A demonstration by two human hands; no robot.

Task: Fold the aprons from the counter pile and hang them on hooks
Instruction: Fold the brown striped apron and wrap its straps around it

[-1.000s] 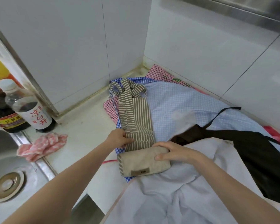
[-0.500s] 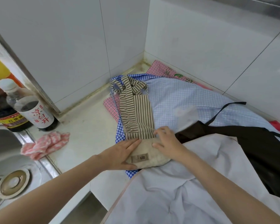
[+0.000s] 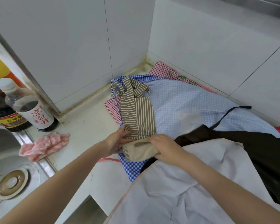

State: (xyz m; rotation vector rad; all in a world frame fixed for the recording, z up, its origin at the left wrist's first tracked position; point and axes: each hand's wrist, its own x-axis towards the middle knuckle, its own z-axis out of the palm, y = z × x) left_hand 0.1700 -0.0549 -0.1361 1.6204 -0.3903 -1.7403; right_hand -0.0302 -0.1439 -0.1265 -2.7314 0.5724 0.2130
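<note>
While a pale grey apron [image 3: 176,191] fills the lower right of the frame nearest the camera, the two forearms reach over it to the striped apron [image 3: 138,117] at mid-frame. Its near end is rolled into a tan bundle [image 3: 139,151] bearing a small brown label, lying on the blue gingham cloth [image 3: 131,168]; the rest runs away as a narrow band of brown and white stripes, its straps and two round buttons at the far end near the wall corner. The right hand [image 3: 165,147] lies over the bundle with its fingers curled round the right end, gripping it. The left hand [image 3: 118,141] is at the bundle's left end, fingers straight, touching the striped cloth where it meets the roll.

Half a second ago the left hand lay flat on top of the bundle and the label faced up and forward; now that hand has slid to the side and the label sits on the upper edge, the roll turned farther.

A dark brown apron [image 3: 257,149] with a thin strap lies to the right, over a light blue checked apron [image 3: 192,101], with a red checked cloth [image 3: 165,70] at the corner. On the white surface [image 3: 87,126] at left lie a pink rag [image 3: 44,146], two bottles [image 3: 31,109] and the sink rim [image 3: 44,164].
</note>
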